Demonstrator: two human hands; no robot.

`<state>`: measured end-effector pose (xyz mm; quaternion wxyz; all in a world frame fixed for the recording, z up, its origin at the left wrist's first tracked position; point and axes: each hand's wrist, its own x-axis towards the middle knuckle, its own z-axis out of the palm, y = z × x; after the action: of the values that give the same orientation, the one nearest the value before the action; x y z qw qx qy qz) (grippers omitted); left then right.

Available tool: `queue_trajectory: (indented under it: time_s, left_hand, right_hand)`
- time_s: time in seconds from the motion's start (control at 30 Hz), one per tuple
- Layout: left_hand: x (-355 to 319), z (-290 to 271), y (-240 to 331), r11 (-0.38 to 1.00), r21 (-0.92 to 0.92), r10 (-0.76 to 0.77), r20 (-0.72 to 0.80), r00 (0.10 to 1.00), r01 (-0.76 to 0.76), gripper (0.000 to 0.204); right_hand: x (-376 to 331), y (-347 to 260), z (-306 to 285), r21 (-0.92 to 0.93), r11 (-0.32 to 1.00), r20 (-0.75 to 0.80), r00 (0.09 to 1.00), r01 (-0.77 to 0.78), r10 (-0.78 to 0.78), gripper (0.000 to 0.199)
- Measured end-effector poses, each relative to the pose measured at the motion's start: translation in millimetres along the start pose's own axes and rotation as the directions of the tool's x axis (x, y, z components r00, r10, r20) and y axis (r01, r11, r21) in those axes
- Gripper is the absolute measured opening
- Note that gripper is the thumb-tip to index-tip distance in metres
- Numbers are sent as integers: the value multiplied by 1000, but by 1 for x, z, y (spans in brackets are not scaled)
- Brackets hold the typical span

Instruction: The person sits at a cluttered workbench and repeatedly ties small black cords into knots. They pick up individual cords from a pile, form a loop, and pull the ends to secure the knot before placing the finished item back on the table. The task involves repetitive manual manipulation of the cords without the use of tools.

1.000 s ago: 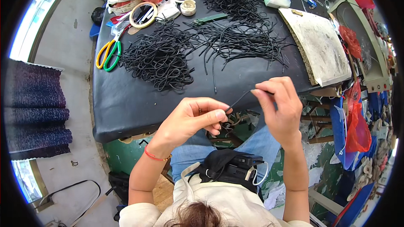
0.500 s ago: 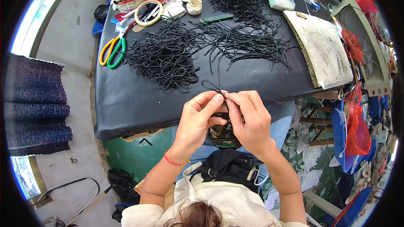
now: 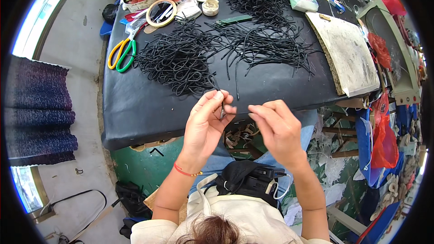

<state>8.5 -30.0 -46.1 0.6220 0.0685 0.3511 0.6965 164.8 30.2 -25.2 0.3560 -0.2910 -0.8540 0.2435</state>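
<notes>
Left hand pinches a black cord over the table edge.

The left hand (image 3: 205, 124) grips a short cord (image 3: 222, 107) between thumb and fingertips, just in front of the black table (image 3: 135, 117). The right hand (image 3: 275, 129) hovers beside it, fingers loosely curled, holding nothing visible. Looped cords (image 3: 176, 61) lie piled behind, with scissors (image 3: 121, 54) to their left.

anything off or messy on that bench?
Nothing damaged or spilled. The black cords lie in loose tangled heaps, strays splaying across the black table. The stained board juts past the table's right edge. The left hand pinches one cord; the right hand is empty beside it.
</notes>
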Motion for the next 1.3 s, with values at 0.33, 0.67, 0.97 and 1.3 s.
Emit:
queue_trajectory:
  time_s: [0.33,0.67,0.97,1.3]
  left_hand:
    - [-6,-4,-4,946,315,-118,100,988,81,17]
    - [-3,-1,6,293,904,89,299,950,-312,13]
    - [-4,3,4,900,433,-70,259,963,-51,22]
    - [-6,2,-7,884,455,56,129,990,-109,18]
  right_hand:
    - [10,2,5,-118,979,-30,985,167,-172,19]
    - [19,-10,-30,-117,971,196,963,209,-183,19]
    - [3,10,-5,309,925,182,968,-223,173,9]
    - [-11,-12,0,743,352,410,802,-570,434,12]
